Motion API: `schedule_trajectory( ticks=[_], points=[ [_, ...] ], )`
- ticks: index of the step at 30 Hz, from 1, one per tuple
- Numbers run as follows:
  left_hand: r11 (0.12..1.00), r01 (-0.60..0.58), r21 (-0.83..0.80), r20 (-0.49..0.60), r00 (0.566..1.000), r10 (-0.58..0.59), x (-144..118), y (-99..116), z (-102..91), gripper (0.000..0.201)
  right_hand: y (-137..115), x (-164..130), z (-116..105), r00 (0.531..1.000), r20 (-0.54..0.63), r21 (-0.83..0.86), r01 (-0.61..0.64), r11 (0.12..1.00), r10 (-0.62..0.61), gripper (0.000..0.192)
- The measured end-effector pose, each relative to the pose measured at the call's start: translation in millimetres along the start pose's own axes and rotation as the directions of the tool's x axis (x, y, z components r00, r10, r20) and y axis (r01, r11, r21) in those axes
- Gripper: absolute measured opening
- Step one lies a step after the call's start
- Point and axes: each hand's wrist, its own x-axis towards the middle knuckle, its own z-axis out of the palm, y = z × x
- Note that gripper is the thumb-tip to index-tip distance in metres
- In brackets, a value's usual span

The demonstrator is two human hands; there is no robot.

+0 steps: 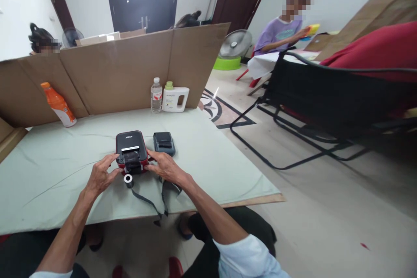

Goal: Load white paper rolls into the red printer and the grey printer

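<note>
A black-and-red label printer (130, 142) sits on the cloth-covered table in front of me, with dark shiny film across its front. My left hand (101, 174) grips its left side, thumb near the front corner and fingers along the edge. On the opposite side, my right hand (164, 166) holds it between thumb and fingers. Just in front of the printer stands a small black roll (128, 180) with a white core. A dark strip (145, 200) runs from the roll over the table's front edge. Behind my right hand lies a smaller grey-black device (164, 143).
A cardboard partition (124, 69) stands along the table's back. Before it are an orange bottle (59, 105), a clear water bottle (156, 95) and a white jug (176, 99). To the right are a black folding chair (325, 91), a fan (235, 44) and a seated person (280, 34).
</note>
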Motion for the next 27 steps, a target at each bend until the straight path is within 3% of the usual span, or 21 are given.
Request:
schedule_trajectory(
  ticks=[16,27],
  points=[
    [0.997,0.078,-0.019,0.084,0.994,-0.076,6.9,2.6,-3.4,0.030,-1.8,-1.0,2.0,1.000,-0.017,-0.027,0.007,1.000,-0.007,0.043],
    [0.988,0.145,-0.058,0.094,0.986,-0.139,8.1,15.1,-7.1,0.041,-0.2,-0.8,2.1,0.999,-0.031,-0.019,0.035,0.999,-0.036,0.042]
  ],
)
